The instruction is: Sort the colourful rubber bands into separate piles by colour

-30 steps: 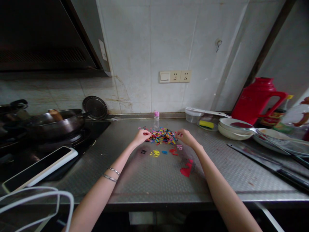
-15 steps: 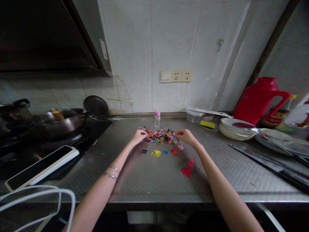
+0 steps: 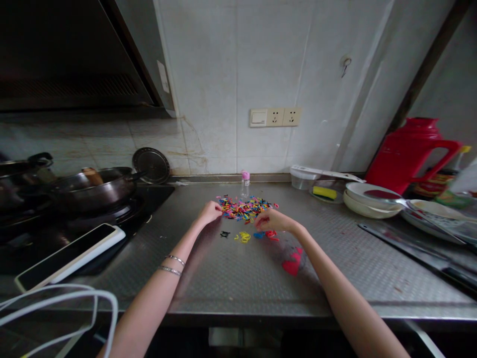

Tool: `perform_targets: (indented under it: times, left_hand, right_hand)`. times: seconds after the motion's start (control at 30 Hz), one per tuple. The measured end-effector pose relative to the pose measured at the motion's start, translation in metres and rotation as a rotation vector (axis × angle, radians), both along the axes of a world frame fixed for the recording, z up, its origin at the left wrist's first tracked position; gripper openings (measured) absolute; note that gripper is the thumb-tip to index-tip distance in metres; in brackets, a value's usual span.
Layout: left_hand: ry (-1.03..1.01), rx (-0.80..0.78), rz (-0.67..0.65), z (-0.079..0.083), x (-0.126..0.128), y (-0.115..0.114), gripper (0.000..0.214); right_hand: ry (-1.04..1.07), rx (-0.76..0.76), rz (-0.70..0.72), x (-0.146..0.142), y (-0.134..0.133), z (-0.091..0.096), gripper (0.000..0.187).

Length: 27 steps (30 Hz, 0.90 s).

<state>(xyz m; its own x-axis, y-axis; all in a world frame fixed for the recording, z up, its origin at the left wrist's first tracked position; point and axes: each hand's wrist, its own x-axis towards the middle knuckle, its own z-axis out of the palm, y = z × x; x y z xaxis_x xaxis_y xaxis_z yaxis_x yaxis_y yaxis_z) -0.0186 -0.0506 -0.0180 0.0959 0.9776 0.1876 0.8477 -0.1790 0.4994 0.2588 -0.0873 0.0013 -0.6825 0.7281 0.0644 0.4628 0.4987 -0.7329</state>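
Note:
A loose pile of small multicoloured rubber bands [image 3: 244,208] lies on the metal counter. At the pile's left edge is my left hand [image 3: 211,212], its fingers closed together; what they hold, if anything, cannot be made out. My right hand [image 3: 275,220] hovers palm down at the pile's front right, fingers bent in a pinch whose contents are too small to see. Below its fingers sits a little blue group of bands [image 3: 259,235], beside a red group [image 3: 272,235]. Further left are a yellow group [image 3: 244,237] and a black group [image 3: 225,233].
A small clear bottle with a pink cap [image 3: 245,184] stands behind the pile. On the right are stacked bowls [image 3: 372,205], a yellow sponge [image 3: 324,192], a long knife [image 3: 402,248] and a red thermos [image 3: 406,154]. A pan [image 3: 99,189] and a white-edged device [image 3: 74,256] lie left.
My right hand has moved left and toward me, from the pile's right edge to above the blue and red groups. My left hand stays at the pile's left edge. The view has shifted slightly.

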Motion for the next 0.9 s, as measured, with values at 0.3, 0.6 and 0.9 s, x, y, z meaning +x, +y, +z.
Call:
perform_targets:
  times: [0.3, 0.6, 0.9]
  left_hand:
    - [0.147, -0.005, 0.019, 0.008, -0.007, -0.005, 0.017]
    - [0.191, -0.032, 0.055, 0.014, -0.006, -0.011, 0.013]
    - [0.089, 0.145, 0.115, 0.033, 0.015, -0.023, 0.018]
  right_hand:
    - [-0.005, 0.135, -0.116, 0.004, 0.004, 0.003, 0.024]
    - [0.008, 0.192, -0.105, 0.009, 0.007, 0.003, 0.022]
    - [-0.007, 0.294, -0.425, 0.023, 0.019, -0.006, 0.025]
